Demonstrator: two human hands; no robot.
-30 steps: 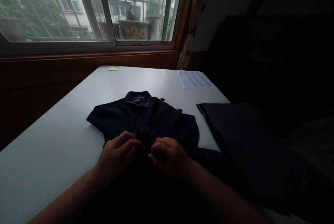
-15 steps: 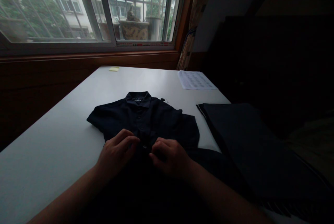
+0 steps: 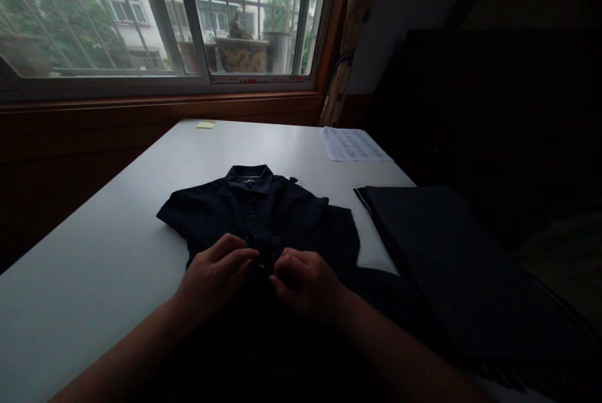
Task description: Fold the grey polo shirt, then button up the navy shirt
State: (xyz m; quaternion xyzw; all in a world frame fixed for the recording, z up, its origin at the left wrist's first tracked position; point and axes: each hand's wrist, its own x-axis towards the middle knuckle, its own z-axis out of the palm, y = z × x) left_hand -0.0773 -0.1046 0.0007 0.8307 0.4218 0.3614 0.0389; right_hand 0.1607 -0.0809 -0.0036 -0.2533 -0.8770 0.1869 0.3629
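A dark navy collared shirt [image 3: 291,215] lies front up on the white table [image 3: 108,227], its collar pointing away from me. My left hand [image 3: 219,271] is over the front placket, fingers bent and closed on the shirt fabric, the fingertips beside a small shiny button [image 3: 262,266]. On the other side of that button, my right hand [image 3: 303,281] is curled with thumb and fingers pinched on the shirt. More buttons run up the placket towards the collar. The shirt's lower part is lost in deep shadow.
Dark folded cloth [image 3: 433,246] with a fringed edge covers the table's right side. Printed sheets [image 3: 355,144] lie at the far right, and a yellow sticky note [image 3: 205,125] at the far left edge. Beyond stands a barred window [image 3: 207,20].
My left hand has shifted slightly to the right, its fingertips closer to the button. My right hand and the shirt look almost unmoved.
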